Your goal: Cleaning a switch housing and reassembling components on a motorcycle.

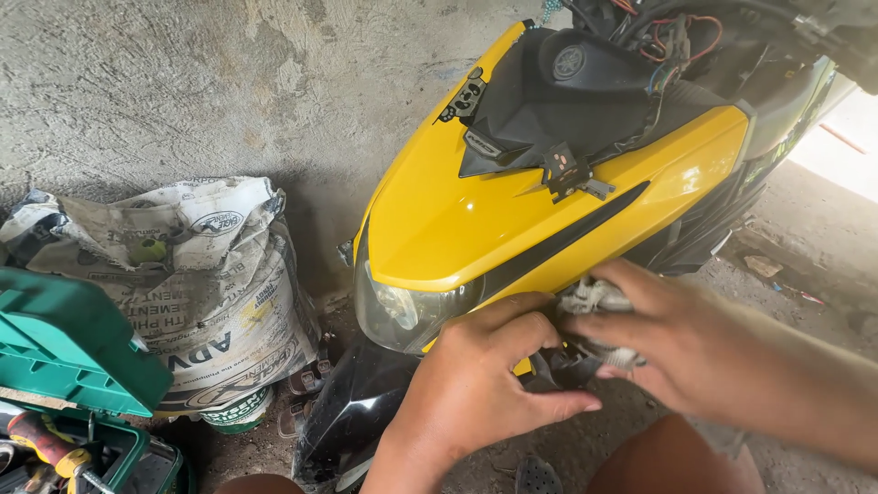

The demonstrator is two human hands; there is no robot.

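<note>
Under yellow scooter front panel, just right of headlight: pale dirty part pinched in right hand, fingers curled over it; left hand directly beside, lower left, fingers pressed together, touching dark trim below; both equally close.

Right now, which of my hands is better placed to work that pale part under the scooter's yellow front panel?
Probably the right hand: its fingers already wrap the pale part beneath the yellow front panel. The left hand rests lower, beside the headlight, steadying.
</note>
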